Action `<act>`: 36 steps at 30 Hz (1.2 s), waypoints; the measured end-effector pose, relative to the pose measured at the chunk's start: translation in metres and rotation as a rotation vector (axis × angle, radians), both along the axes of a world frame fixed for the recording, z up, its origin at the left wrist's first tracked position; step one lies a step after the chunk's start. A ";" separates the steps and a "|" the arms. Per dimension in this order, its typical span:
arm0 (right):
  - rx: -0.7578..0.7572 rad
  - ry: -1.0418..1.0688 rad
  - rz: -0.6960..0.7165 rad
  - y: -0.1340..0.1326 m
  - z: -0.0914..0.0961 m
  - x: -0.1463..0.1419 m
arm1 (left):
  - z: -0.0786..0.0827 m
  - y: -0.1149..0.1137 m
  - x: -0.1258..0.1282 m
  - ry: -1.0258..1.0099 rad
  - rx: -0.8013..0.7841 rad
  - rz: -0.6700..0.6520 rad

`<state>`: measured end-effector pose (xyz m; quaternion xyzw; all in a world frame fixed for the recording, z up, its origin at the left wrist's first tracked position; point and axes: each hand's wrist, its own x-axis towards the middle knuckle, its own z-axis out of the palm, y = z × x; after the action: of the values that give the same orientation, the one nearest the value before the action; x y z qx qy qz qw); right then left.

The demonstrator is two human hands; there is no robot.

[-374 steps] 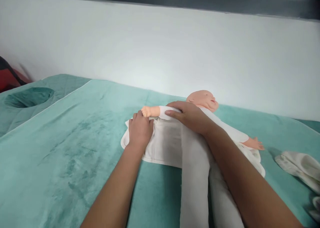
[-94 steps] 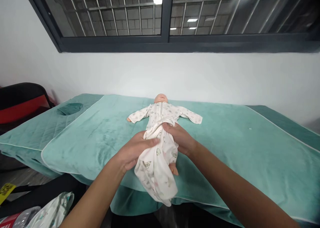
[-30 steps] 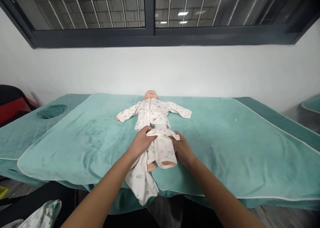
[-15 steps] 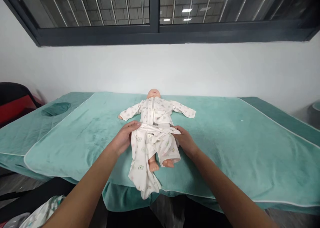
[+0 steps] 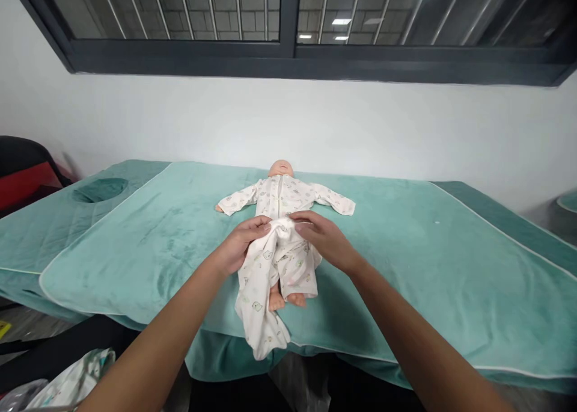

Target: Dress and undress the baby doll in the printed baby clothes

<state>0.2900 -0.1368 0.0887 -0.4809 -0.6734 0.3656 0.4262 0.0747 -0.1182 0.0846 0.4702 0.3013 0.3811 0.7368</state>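
Observation:
A baby doll (image 5: 281, 168) lies on its back on the green bed cover, head toward the wall. It wears a white printed shirt (image 5: 295, 192) with both sleeves spread out. White printed baby pants (image 5: 259, 301) lie over its lower body; one pant leg covers a doll leg, while the other hangs loose toward the bed's front edge. Two bare feet (image 5: 276, 299) show below. My left hand (image 5: 241, 240) pinches the waistband on the left. On the right, my right hand (image 5: 324, 237) grips the waistband close to the middle. Both hands partly hide the doll's waist.
The green bed cover (image 5: 428, 267) has a round face hole (image 5: 100, 190) at its left end. A white wall and a dark window frame (image 5: 288, 63) stand behind. A black and red chair (image 5: 27, 177) is at the left; a printed cloth (image 5: 74, 379) lies at lower left.
Both hands have come closer together, bunching the stretched waistband over the doll's middle. My right hand has moved left and up. The camera view has shifted slightly.

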 end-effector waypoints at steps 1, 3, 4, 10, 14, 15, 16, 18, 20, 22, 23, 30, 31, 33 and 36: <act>-0.009 -0.039 0.066 0.001 0.008 -0.006 | 0.002 -0.001 0.002 0.019 0.027 -0.007; -0.063 -0.143 0.215 0.007 0.018 -0.017 | 0.007 -0.002 0.004 0.064 0.076 0.029; -0.105 -0.192 0.294 0.012 0.021 -0.021 | 0.009 -0.003 0.004 0.092 0.095 0.068; -0.336 0.021 0.380 0.036 0.008 -0.029 | 0.011 -0.009 -0.014 0.271 0.150 0.068; -0.464 0.399 0.284 0.038 -0.007 -0.028 | 0.000 -0.008 -0.021 0.374 0.130 -0.144; -0.477 0.406 0.291 0.037 -0.009 -0.028 | -0.005 -0.007 -0.019 0.350 0.092 -0.099; -0.491 0.368 0.321 0.036 -0.009 -0.027 | -0.009 -0.005 -0.016 0.295 0.055 -0.015; -0.534 0.179 0.428 0.034 -0.008 -0.026 | -0.018 -0.002 -0.008 0.151 -0.008 0.172; -0.557 -0.034 0.506 0.034 -0.007 -0.025 | -0.025 0.000 0.000 0.050 -0.053 0.277; -0.547 -0.087 0.503 0.034 -0.009 -0.025 | -0.027 -0.001 0.003 0.030 -0.098 0.312; -0.541 -0.025 0.487 0.034 -0.012 -0.025 | -0.027 -0.001 0.002 0.046 -0.116 0.295; -0.566 0.404 0.492 0.035 -0.034 -0.019 | -0.013 -0.002 -0.019 0.279 -0.035 -0.170; -0.547 0.349 0.500 0.035 -0.033 -0.017 | -0.014 -0.001 -0.018 0.241 -0.029 -0.132; -0.524 0.177 0.568 0.037 -0.027 -0.014 | -0.018 -0.002 -0.011 0.144 -0.043 0.015; -0.542 -0.045 0.728 0.040 -0.019 -0.013 | -0.026 -0.005 -0.001 0.064 -0.078 0.136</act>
<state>0.2775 -0.0967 0.0702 -0.3150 -0.6877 0.6441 0.1139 0.0741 -0.1228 0.0586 0.4316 0.3704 0.4029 0.7170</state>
